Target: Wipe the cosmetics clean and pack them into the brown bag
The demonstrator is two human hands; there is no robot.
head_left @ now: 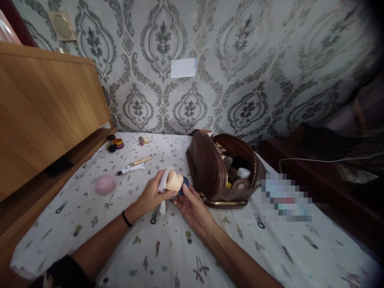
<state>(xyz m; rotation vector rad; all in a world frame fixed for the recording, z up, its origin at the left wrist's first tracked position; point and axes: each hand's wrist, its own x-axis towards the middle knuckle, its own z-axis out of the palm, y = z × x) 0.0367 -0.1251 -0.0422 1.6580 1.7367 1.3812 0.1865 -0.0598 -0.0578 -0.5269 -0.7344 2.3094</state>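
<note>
Between my hands is a beige cosmetic bottle (174, 181) with a dark blue cap (184, 186), tilted on its side above the printed sheet. My left hand (151, 197) is closed around the beige end, with a white wipe (163, 182) wrapped over that end and hanging down below. My right hand (196, 214) grips the blue cap, thumb on top and fingers underneath. Just right of my hands stands a brown leather toiletry bag (207, 164), unzipped, with a white-lidded jar (243, 173) and other cosmetics inside.
A pink rounded item (105, 185), a white tube (132, 169) and a wooden-handled brush (139, 161) lie to the left. Small jars (118, 143) sit by the wooden cabinet (51, 112). A blurred-out item (286, 198) is right of the bag. Patterned wallpaper rises behind.
</note>
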